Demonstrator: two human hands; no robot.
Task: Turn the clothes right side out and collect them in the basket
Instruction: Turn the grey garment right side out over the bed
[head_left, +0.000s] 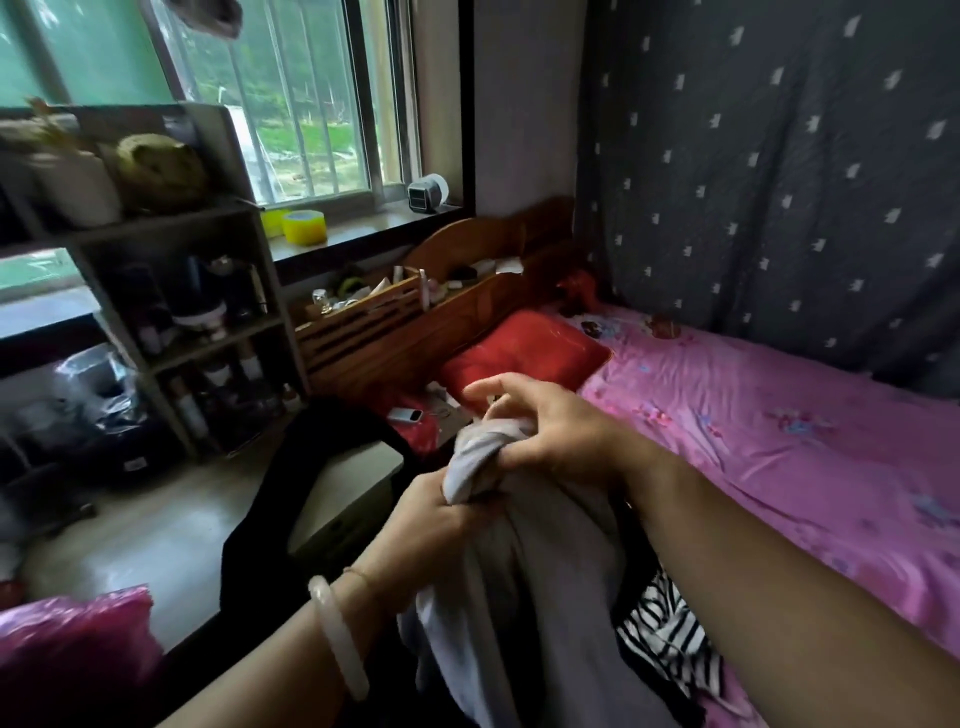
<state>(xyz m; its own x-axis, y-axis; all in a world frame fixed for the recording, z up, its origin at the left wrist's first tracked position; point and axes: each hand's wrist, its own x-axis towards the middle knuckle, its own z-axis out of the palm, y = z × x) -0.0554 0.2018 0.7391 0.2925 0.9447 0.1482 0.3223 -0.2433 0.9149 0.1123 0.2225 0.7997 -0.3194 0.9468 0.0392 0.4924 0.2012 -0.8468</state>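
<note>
Grey garment (524, 597) bunched at frame ctr, L hand (426, 519) gripping it from 7 o'clock, R hand (550, 431) pinching its top from 1 o'clock, striped top (660, 639) at 5 o'clock on pink bed (805, 441)

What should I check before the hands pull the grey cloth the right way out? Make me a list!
1. Left hand grips the grey cloth: ok.
2. Right hand holds its bunched end: ok.
3. Grey cloth right side out already: cannot tell.
4. Bare space on the bed to work over: ok.
5. Striped cloth free of the grey one: cannot tell; it lies right beside it, under the right forearm.
6. Basket close by: cannot tell; none plainly in view.
</note>
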